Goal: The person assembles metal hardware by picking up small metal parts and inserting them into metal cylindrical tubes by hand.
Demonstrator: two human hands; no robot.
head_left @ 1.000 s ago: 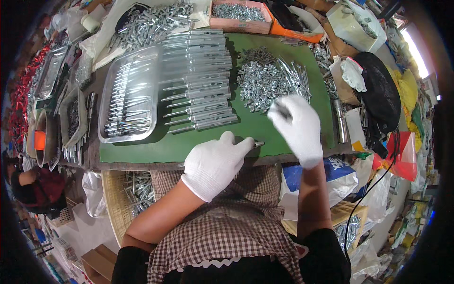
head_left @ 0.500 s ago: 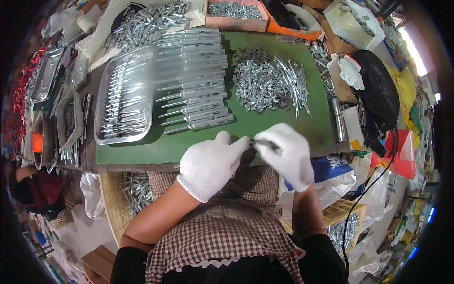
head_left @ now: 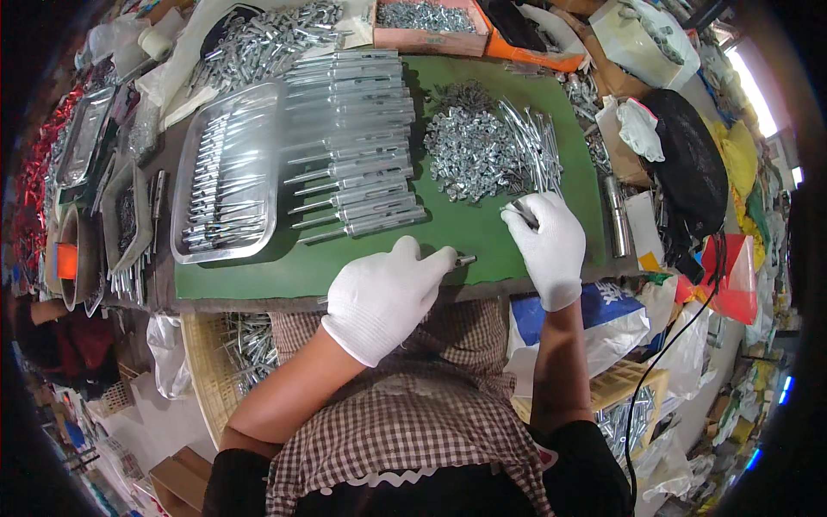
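At the bench's near edge, my left hand [head_left: 383, 297], in a white glove, is closed around a slim metal tube [head_left: 466, 260]. Only its end sticks out past the fingertips, pointing right; a bit of metal also shows by the wrist. My gloved right hand [head_left: 550, 246] is up off to the right, fingers curled in, with something dark and metallic between thumb and forefinger that I cannot make out. Just beyond it lie long thin metal pins [head_left: 536, 142] and a heap of small shiny metal pieces [head_left: 474, 155]. A row of finished-looking metal tubes with rods [head_left: 366, 198] lies farther left.
A clear plastic tray [head_left: 270, 220] of thin rods stands at the left of the green mat [head_left: 258, 283]. Behind are a pile of metal tubes [head_left: 276, 43] and a pink box [head_left: 422, 41] of small parts. A metal cylinder [head_left: 616, 215] lies at the mat's right edge.
My right hand has moved away from the left one, up and to the right toward the pins. My left hand stays nearly in place, the tube's end now plainly visible.
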